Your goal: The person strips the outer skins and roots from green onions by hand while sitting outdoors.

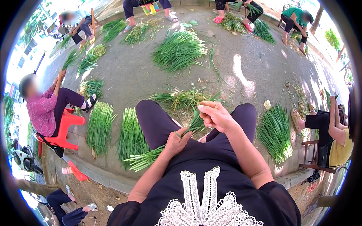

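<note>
- Currently, the left hand (178, 142) has its grip closed around the middle of a held bunch of chives (195, 124), which lies slanting over the lap; its pale ends point to about 8 o'clock, and its green tips rise to about 1 o'clock.
- The right hand (217, 116) has its grip pinched, thumb against forefinger, at these green tips; how many leaves it catches, I cannot tell.
- If the left grip would loosen, the bunch could slide and scatter, because the stalks are smooth and not tied, as I can see.
- A too strong pull of the right fingers could tear good leaves, or draw out whole stalks.
- Dropped leaves could mix with the loose heap of greens (177, 100) at 12 o'clock, just beyond the knees.
- As for the surface, it is grey concrete pavement (128, 81) with sun patches; neat chive bundles lie at 10 o'clock (132, 135) and 2 o'clock (274, 132), and a bigger pile (179, 51) further at 12 o'clock.
- The place is outdoors: one person sits on a red plastic stool (68, 130) between 9 and 10 o'clock, another, in a yellow top (341, 145), near 3 o'clock.
</note>
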Available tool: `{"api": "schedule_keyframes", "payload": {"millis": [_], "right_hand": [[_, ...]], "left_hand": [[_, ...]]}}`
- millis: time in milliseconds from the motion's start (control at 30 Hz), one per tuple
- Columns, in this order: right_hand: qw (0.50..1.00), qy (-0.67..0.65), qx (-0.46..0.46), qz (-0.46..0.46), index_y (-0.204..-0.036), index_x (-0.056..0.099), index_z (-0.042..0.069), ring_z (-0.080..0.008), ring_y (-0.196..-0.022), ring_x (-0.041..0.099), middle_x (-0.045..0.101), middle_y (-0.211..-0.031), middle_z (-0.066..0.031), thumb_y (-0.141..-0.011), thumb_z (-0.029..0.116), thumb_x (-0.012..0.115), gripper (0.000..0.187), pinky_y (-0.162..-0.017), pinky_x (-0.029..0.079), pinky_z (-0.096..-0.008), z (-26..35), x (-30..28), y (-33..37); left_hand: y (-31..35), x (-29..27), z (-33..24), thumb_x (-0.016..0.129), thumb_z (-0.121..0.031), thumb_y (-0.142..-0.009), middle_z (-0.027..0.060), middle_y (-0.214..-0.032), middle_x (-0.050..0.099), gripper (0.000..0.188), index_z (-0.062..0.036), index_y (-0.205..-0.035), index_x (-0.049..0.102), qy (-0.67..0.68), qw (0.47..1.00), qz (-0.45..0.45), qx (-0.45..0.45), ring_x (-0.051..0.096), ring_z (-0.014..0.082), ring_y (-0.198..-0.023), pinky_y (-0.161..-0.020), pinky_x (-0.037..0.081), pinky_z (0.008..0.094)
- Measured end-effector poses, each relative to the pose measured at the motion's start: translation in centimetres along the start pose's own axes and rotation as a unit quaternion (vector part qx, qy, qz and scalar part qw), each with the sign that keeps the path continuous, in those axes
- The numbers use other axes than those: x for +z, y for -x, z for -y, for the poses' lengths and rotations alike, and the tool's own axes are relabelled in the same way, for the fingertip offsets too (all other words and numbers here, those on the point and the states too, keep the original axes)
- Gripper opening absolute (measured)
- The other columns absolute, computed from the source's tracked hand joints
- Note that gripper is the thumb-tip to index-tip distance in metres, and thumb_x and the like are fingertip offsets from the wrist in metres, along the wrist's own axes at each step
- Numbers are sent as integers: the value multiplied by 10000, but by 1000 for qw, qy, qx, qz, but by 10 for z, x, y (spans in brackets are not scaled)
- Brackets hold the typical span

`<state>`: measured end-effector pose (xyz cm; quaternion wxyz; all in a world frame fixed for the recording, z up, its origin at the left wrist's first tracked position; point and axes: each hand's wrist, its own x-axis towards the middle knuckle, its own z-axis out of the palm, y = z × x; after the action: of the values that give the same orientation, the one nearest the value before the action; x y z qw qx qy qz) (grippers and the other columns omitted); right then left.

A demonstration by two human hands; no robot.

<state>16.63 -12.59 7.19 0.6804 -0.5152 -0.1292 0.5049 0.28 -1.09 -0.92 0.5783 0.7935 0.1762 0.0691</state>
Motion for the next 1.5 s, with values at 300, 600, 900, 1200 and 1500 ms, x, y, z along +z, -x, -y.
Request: {"api": "schedule_keyframes", "payload": {"millis": [300, 600, 900, 1200, 1500], "right_hand": [[1000, 4, -8, 0, -751, 543, 32, -34, -417, 390, 472, -617, 6, -867, 173, 549, 183, -373, 342, -200, -2, -1, 0], [999, 7, -33, -19, -825, 580, 3, -39, -420, 398, 497, -661, -14, -865, 174, 551, 178, -371, 342, -202, -8, -3, -1], [996, 24, -73, -39, -847, 586, -18, -44, -412, 403, 519, -694, -25, -856, 179, 561, 199, -360, 332, -203, -13, 1, 1], [995, -1, -81, -50, -877, 582, -23, -64, -402, 398, 453, -504, -20, -857, 158, 549, 185, -364, 319, -221, -19, 6, 1], [978, -207, -29, -14, -859, 520, 24, -94, -453, 410, 545, -744, -69, -883, 117, 458, 114, -405, 354, -264, -24, 13, 0]], "left_hand": [[1, 0, -2, 548, -223, -859, 82, -562, 526, 251, -16, -993, 596, -1, 1000, 1, -20, 512, 142, -510, -525, 425, 289], [1, -1, -5, 546, -230, -862, 80, -598, 542, 265, -15, -1009, 591, -12, 1000, 4, -19, 510, 130, -536, -541, 426, 281], [1, -2, -7, 541, -228, -865, 61, -562, 515, 255, -17, -997, 595, -6, 1000, 6, -26, 497, 124, -511, -516, 414, 282], [1, -2, -7, 535, -219, -867, 46, -551, 503, 254, -18, -1011, 596, -6, 999, 13, -28, 494, 115, -507, -509, 413, 276], [1, -2, -7, 542, -204, -866, 47, -555, 502, 262, -20, -1044, 592, -10, 1000, 9, -20, 488, 105, -509, -504, 409, 270]]}}
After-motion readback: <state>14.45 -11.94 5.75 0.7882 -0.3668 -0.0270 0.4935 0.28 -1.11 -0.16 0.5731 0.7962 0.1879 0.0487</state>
